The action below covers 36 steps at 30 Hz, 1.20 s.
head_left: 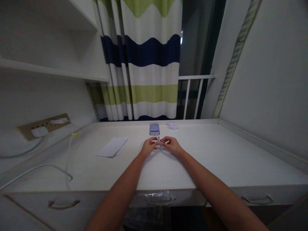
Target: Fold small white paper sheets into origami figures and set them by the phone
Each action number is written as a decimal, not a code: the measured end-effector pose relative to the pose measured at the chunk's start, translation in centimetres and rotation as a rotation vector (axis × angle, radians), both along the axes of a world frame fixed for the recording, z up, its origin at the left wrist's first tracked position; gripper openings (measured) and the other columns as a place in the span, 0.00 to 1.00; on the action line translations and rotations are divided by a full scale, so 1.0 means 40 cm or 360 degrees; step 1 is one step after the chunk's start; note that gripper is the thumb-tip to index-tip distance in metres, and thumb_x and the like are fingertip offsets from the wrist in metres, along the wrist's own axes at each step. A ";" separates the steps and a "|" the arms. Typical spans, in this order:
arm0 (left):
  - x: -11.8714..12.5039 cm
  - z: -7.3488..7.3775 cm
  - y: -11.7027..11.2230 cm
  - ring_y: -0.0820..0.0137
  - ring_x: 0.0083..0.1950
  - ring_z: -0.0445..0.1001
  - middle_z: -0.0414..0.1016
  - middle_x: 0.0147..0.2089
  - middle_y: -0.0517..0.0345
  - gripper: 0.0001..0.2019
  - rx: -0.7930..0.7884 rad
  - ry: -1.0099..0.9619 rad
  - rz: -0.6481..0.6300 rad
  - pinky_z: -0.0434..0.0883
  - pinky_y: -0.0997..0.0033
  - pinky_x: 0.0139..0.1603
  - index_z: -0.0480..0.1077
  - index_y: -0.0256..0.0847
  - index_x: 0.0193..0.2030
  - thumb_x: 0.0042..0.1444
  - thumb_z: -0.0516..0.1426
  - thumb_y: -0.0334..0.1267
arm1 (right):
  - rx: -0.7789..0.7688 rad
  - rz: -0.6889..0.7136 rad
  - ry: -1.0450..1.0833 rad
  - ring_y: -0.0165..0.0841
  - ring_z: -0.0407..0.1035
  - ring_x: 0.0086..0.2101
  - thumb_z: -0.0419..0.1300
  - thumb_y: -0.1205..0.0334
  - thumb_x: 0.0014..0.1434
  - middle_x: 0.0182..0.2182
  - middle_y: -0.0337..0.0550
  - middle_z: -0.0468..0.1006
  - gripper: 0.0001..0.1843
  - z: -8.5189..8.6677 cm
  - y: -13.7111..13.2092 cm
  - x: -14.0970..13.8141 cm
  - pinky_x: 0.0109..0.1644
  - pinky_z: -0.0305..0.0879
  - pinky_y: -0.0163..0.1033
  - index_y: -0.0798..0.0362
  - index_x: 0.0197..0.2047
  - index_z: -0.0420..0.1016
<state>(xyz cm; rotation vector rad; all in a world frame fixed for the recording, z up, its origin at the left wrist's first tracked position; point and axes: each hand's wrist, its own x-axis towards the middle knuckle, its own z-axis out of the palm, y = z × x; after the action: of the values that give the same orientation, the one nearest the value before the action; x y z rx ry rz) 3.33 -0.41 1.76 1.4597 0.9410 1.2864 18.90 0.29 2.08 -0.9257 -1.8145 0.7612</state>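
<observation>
Both hands meet over the middle of the white desk, around a small folded piece of paper point(159, 143). My left hand point(149, 146) pinches it from the left, fingers closed at its edge. From the right, my right hand point(171, 145) grips the same paper between thumb and fingers. The folded paper stands tilted, its narrow edge toward me, so its full shape is hidden. Just beyond the hands lies a phone point(154, 129) with its screen lit. A small folded white paper piece point(172, 126) rests behind my right hand.
Several white paper sheets point(112, 147) lie stacked to the left on the desk point(216, 160). A white cable point(55, 166) runs along the left side from a wall socket point(44, 126). A curtain point(154, 64) hangs behind the desk, and drawers with handles point(64, 204) sit below its front edge.
</observation>
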 end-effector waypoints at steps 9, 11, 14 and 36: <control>-0.001 0.010 -0.008 0.71 0.28 0.70 0.73 0.32 0.52 0.17 0.0042 0.0046 0.0048 0.65 0.78 0.20 0.71 0.36 0.36 0.36 0.62 0.38 | -0.0051 0.0118 0.0060 0.27 0.63 0.24 0.61 0.55 0.41 0.25 0.41 0.73 0.13 -0.002 0.004 0.003 0.26 0.58 0.32 0.57 0.28 0.71; -0.001 0.008 -0.006 0.73 0.27 0.69 0.73 0.31 0.53 0.16 0.0051 0.0037 0.0040 0.64 0.79 0.20 0.71 0.36 0.35 0.36 0.61 0.38 | -0.0067 0.0137 0.0085 0.27 0.63 0.24 0.61 0.55 0.41 0.25 0.41 0.73 0.13 -0.002 0.004 0.002 0.26 0.58 0.32 0.56 0.27 0.71; -0.001 0.005 -0.003 0.75 0.25 0.68 0.72 0.31 0.54 0.16 0.0081 0.0041 0.0054 0.63 0.80 0.19 0.71 0.36 0.35 0.36 0.61 0.39 | -0.0091 0.0139 0.0104 0.27 0.62 0.24 0.62 0.55 0.40 0.23 0.40 0.71 0.13 -0.002 0.007 0.002 0.26 0.57 0.32 0.56 0.26 0.70; 0.002 0.017 -0.025 0.81 0.20 0.62 0.67 0.26 0.61 0.16 -0.0164 -0.0035 -0.0273 0.61 0.79 0.21 0.67 0.36 0.36 0.38 0.60 0.40 | -0.0617 0.0485 0.0526 0.23 0.60 0.20 0.63 0.61 0.37 0.21 0.33 0.67 0.12 0.006 -0.009 -0.005 0.25 0.56 0.30 0.55 0.24 0.63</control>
<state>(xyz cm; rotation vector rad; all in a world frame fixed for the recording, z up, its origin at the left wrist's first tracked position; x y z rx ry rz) 3.40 -1.40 2.44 1.4111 0.8362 1.1110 18.71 -0.07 2.31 -0.7129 -1.5559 1.4085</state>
